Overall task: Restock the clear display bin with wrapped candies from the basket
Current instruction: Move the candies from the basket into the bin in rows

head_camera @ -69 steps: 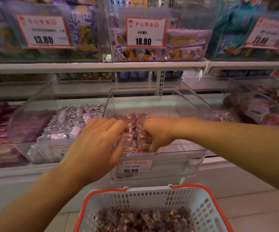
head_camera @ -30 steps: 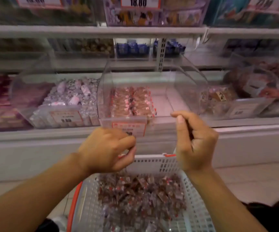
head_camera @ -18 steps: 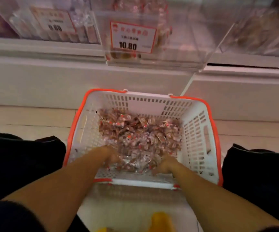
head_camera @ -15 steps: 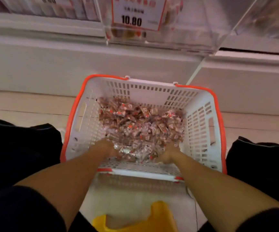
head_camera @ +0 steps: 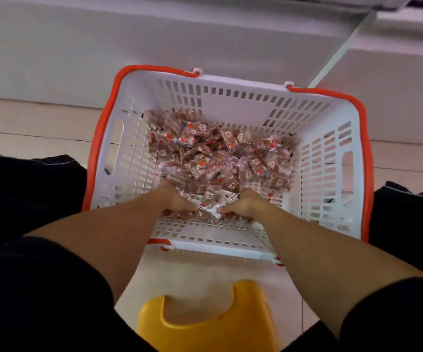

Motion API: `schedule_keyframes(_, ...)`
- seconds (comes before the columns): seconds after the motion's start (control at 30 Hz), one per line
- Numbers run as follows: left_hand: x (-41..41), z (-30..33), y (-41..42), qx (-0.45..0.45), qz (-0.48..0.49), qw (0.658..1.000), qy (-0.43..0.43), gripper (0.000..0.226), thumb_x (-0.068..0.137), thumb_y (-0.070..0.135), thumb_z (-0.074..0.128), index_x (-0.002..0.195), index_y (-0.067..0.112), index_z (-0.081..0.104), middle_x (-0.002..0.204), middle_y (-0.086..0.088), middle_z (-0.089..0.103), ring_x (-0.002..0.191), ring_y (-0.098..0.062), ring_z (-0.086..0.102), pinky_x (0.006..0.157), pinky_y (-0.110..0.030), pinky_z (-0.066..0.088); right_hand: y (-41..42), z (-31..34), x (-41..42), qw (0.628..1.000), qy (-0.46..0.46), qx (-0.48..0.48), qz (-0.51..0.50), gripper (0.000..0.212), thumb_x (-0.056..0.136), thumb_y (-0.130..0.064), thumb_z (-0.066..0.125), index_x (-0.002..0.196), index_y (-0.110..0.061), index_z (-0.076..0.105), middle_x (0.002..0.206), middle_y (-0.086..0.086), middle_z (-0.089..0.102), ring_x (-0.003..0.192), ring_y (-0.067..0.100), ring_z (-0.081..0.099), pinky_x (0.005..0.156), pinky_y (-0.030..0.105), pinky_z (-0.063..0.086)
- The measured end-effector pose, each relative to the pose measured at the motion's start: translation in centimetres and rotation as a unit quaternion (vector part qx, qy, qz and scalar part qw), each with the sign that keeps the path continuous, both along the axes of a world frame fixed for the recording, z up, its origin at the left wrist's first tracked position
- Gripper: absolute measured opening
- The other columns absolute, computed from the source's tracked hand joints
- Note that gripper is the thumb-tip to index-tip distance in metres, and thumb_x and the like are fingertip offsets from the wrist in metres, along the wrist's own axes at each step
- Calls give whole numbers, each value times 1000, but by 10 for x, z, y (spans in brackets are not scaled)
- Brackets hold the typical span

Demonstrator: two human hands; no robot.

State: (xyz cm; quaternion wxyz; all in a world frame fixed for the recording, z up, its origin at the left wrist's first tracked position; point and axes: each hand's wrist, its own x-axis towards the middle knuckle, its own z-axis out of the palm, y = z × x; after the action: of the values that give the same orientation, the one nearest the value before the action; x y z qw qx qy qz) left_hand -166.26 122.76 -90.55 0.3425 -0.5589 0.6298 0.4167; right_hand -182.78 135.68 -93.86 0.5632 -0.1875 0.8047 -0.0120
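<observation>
We've got our left hand [head_camera: 177, 199] and right hand [head_camera: 243, 203] scooping wrapped candies [head_camera: 220, 158] together, and judging by the white basket [head_camera: 327, 161] there's plenty left to restock.

yellow stool [head_camera: 210, 323] | pale tiled floor [head_camera: 27, 123] | white shelf base [head_camera: 154, 34]

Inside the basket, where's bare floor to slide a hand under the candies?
Bare grid shows along the basket's left wall, beside the wrapped candies, and in the near right corner. The middle and far side are packed. Left hand and right hand crowd the near edge of the pile.
</observation>
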Motion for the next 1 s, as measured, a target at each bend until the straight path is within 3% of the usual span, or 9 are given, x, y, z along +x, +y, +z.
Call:
schedule_keyframes(0.07,0,-7,3,29,16,999,43,94,64,29,91,137,3,39,126,-12,58,110,-27,60,99,-36,49,-2,-1,-1,1000,2,-16,-11,54,72,-43,87,94,-7,52,86,9,65,67,20,62,59,31,53)
schedule_keyframes(0.2,-4,-9,10,41,-20,998,48,92,66,29,90,137,4,37,122,-9,62,106,-25,63,87,-31,52,-6,6,3,983,-78,-60,-152,71,78,-16,85,133,-5,42,107,16,68,87,24,72,72,37,62)
schedule_keyframes(0.27,-5,-8,10,39,-40,997,47,86,69,28,89,135,2,41,118,-9,62,98,-22,62,88,-34,54,-5,13,3,970,-117,-68,-204,75,82,-6,80,141,-6,34,103,14,67,68,17,71,52,28,59)
schedule_keyframes(0.37,-7,-2,7,70,-74,995,23,78,76,27,84,137,2,42,129,-12,53,110,-26,57,95,-34,50,-5,25,-5,968,-132,-50,-209,44,86,-3,75,116,-2,43,90,11,62,51,14,65,41,26,54)
schedule_keyframes(0.47,-11,7,9,154,-63,986,13,13,89,5,67,94,5,56,93,-12,57,80,-19,58,79,-26,47,-7,35,-15,982,-68,-45,-169,28,82,-8,79,88,-1,53,88,13,66,68,23,69,57,34,62)
schedule_keyframes(0.53,-12,9,10,164,-59,984,17,15,92,-3,54,80,6,54,77,-10,50,63,-16,46,69,-27,42,-8,43,-21,988,-36,-45,-142,29,78,-10,83,91,0,59,92,16,71,76,26,73,67,36,63)
schedule_keyframes(0.67,-7,19,15,169,26,984,51,9,93,-2,49,98,2,55,73,-6,50,55,-13,43,49,-21,39,-4,59,-30,985,-47,-63,-152,31,81,-8,80,99,2,56,105,18,70,91,28,73,77,42,63)
schedule_keyframes(0.83,-8,42,2,244,262,905,230,20,92,-6,56,109,4,55,96,-10,64,73,-14,57,60,-24,47,-8,105,-37,940,-182,-146,-248,25,94,3,61,115,-2,50,115,15,65,112,30,65,86,45,60)
schedule_keyframes(1.0,-36,111,-17,235,233,867,373,56,80,-9,68,129,14,51,105,-11,74,85,-20,71,67,-35,57,-32,194,-54,913,-215,-293,-188,25,91,8,61,116,2,63,108,16,71,93,26,74,68,32,61)
